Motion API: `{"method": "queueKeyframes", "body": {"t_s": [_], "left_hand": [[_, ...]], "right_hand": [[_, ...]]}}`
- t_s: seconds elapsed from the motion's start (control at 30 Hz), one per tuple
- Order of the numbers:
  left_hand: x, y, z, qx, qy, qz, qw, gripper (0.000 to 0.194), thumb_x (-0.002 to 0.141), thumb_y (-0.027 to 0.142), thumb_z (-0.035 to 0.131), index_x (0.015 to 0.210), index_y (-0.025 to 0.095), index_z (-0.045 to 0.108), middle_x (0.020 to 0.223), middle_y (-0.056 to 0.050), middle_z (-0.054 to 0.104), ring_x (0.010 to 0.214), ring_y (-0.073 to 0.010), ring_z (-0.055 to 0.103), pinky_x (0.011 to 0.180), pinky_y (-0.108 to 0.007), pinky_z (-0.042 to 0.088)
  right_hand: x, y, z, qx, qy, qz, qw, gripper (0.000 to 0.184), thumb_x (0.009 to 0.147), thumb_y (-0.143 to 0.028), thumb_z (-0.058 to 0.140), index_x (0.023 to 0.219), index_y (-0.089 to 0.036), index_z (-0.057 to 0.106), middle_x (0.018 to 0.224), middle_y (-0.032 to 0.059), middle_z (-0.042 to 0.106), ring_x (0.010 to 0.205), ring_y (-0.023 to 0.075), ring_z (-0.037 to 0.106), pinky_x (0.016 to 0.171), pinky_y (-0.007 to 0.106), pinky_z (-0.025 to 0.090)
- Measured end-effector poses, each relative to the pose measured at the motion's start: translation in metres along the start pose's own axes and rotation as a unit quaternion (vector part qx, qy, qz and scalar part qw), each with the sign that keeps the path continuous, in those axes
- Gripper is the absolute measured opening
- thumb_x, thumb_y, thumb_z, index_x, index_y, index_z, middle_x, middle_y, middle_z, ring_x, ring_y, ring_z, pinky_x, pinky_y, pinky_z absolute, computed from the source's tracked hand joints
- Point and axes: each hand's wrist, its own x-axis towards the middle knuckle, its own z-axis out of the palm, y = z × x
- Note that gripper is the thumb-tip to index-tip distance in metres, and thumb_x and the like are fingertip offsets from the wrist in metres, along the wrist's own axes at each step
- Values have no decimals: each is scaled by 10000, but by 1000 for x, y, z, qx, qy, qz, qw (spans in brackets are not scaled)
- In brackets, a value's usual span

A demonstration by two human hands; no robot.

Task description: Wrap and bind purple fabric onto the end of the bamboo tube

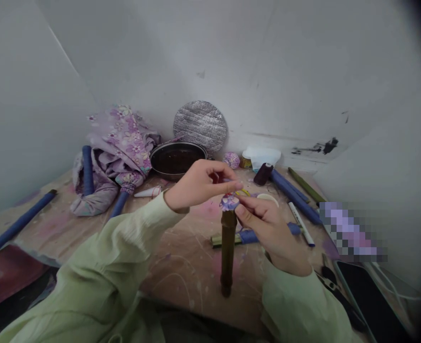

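A brown bamboo stick (pixel 227 252) stands roughly upright in the middle, a small piece of purple floral fabric (pixel 229 204) covering its top end. My right hand (pixel 267 224) pinches that fabric at its right side with thumb and fingertips. Just above it, my left hand (pixel 210 183) is closed, thumb and fingers pressed together; whatever lies between them is too small to make out. Behind the stick lies a green bamboo piece partly wrapped in blue (pixel 248 236). Something yellow and thin shows behind my fingertips.
At the left sit a heap of purple floral cloth (pixel 125 138) and blue-wrapped sticks (pixel 17 221). A black pan (pixel 178 151) and a silver foil disc (pixel 200 125) are at the back. To the right are a dark thread spool (pixel 264 174), a marker (pixel 301 224), scissors (pixel 342 297) and a phone (pixel 373 302).
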Motion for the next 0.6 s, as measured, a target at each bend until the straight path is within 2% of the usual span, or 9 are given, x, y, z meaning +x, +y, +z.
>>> {"method": "queueKeyframes", "body": {"t_s": [0.1, 0.17, 0.23, 0.3, 0.37, 0.4, 0.47, 0.6], "left_hand": [[7, -11, 3, -95, -94, -64, 989, 185, 708, 282, 692, 698, 108, 631, 612, -1, 597, 549, -69, 511, 520, -196, 404], [7, -17, 4, -154, -122, -90, 976, 166, 696, 249, 701, 730, 108, 619, 662, -1, 601, 589, -66, 522, 555, -196, 421], [6, -20, 6, -199, -101, -99, 970, 197, 661, 205, 729, 795, 119, 614, 707, 11, 585, 628, -64, 527, 589, -196, 429], [3, -23, 9, -223, -53, -91, 969, 234, 643, 180, 740, 837, 135, 617, 725, 20, 564, 647, -65, 520, 608, -200, 426], [1, -25, 12, -226, -18, -61, 972, 119, 680, 176, 707, 770, 139, 639, 731, 12, 550, 667, -71, 509, 629, -212, 418], [0, -26, 13, -222, -10, -43, 974, 42, 708, 173, 676, 720, 141, 651, 732, 6, 544, 677, -75, 503, 641, -219, 413], [-2, -30, 15, -211, -4, -11, 977, 111, 749, 155, 617, 655, 154, 675, 744, -2, 527, 708, -84, 494, 671, -231, 405], [-9, -41, 17, -216, -2, 13, 976, 222, 807, 166, 511, 738, 196, 720, 870, -30, 544, 815, -124, 510, 737, -267, 411]], "right_hand": [[0, -3, 0, -9, 1, -9, 1000, 279, 873, -387, 507, 778, -161, 639, 580, -26, 441, 526, 92, 380, 475, 219, 298], [0, -3, 0, -18, 2, -12, 1000, 301, 867, -396, 511, 712, -158, 611, 561, -31, 418, 516, 90, 359, 466, 220, 279], [0, -3, 0, -17, 0, -8, 1000, 319, 861, -404, 516, 679, -156, 602, 541, -37, 393, 499, 85, 336, 453, 220, 259], [0, -2, 0, 3, -4, -1, 1000, 298, 861, -399, 521, 726, -158, 633, 561, -31, 431, 501, 85, 359, 458, 219, 278], [1, 0, 0, 27, 4, 4, 1000, 257, 861, -387, 529, 844, -174, 673, 621, -17, 501, 530, 92, 416, 485, 220, 324], [1, 0, 0, 34, 13, 6, 999, 252, 860, -386, 534, 906, -187, 682, 643, -14, 523, 542, 95, 434, 496, 221, 341], [1, 2, -1, 40, 34, 11, 999, 269, 854, -393, 544, 975, -204, 691, 646, -12, 532, 544, 97, 437, 494, 219, 350], [0, 5, -1, 53, 51, 29, 997, 298, 841, -415, 558, 981, -197, 704, 661, 4, 558, 548, 99, 437, 479, 215, 358]]}}
